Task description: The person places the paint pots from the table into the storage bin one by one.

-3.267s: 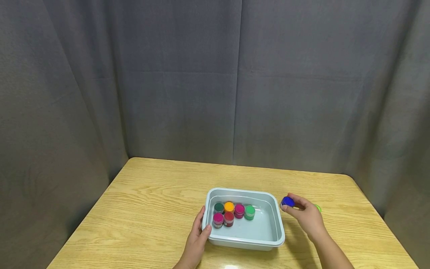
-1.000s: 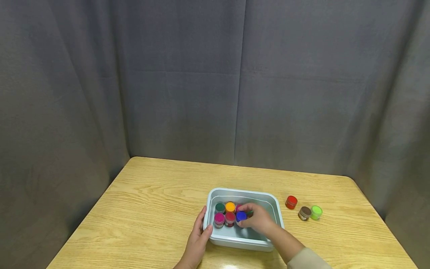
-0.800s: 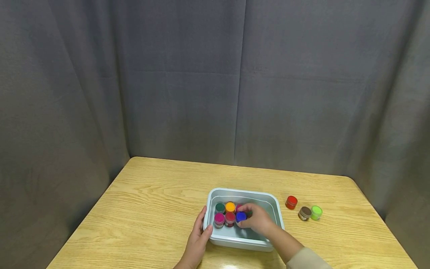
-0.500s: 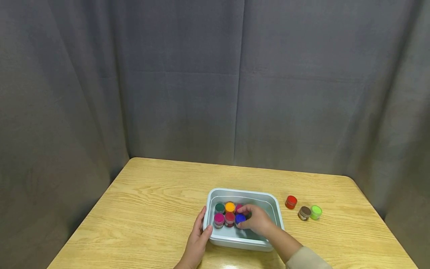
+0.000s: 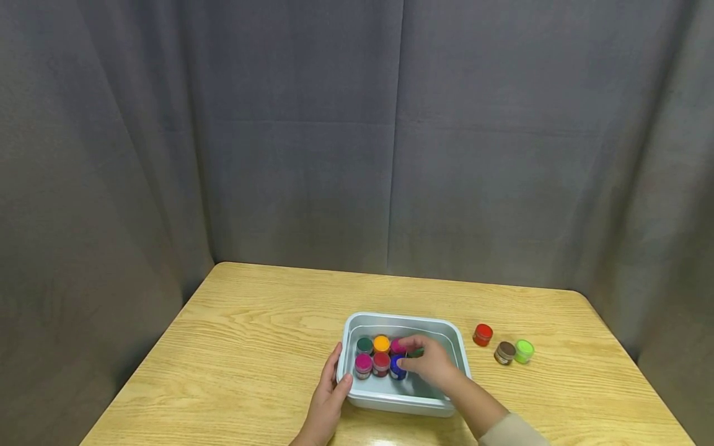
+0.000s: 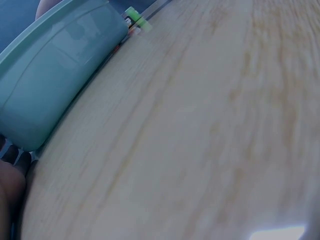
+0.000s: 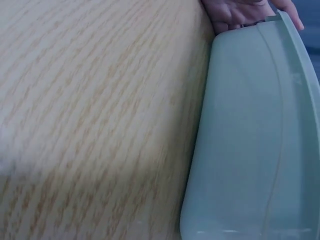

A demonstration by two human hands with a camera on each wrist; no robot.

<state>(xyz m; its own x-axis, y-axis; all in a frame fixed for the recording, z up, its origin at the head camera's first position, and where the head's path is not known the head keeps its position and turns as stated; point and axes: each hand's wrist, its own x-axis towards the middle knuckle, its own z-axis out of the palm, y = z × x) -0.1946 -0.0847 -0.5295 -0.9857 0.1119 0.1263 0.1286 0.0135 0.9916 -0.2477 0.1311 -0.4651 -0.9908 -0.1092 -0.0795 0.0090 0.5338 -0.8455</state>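
My left hand point(image 5: 326, 396) grips the left end of a pale blue plastic tub point(image 5: 398, 402), thumb over the rim and fingers along the outer wall. My right hand point(image 5: 432, 364) is inside the tub, its thumb over the lid edge of a small blue jar point(image 5: 398, 373) and its index finger over a magenta jar point(image 5: 396, 345) behind. The blue jar stands right of a dark red jar point(image 5: 382, 365) and another magenta jar point(image 5: 363, 367). Behind them stand a dark green jar point(image 5: 365, 345) and an orange jar point(image 5: 382, 344). A green jar point(image 5: 415, 352) is mostly hidden by my right hand.
On the wooden table point(image 5: 251, 359), right of the tub, stand a red jar point(image 5: 483, 334), a brown jar point(image 5: 504, 352) and a light green jar point(image 5: 524, 351). Grey curtains point(image 5: 295, 155) hang behind the table and along both sides.
My right hand carried the blue jar from right of the tub into the front row. Its fingers have since shifted up and right off the jar, uncovering its front. My left hand stays put.
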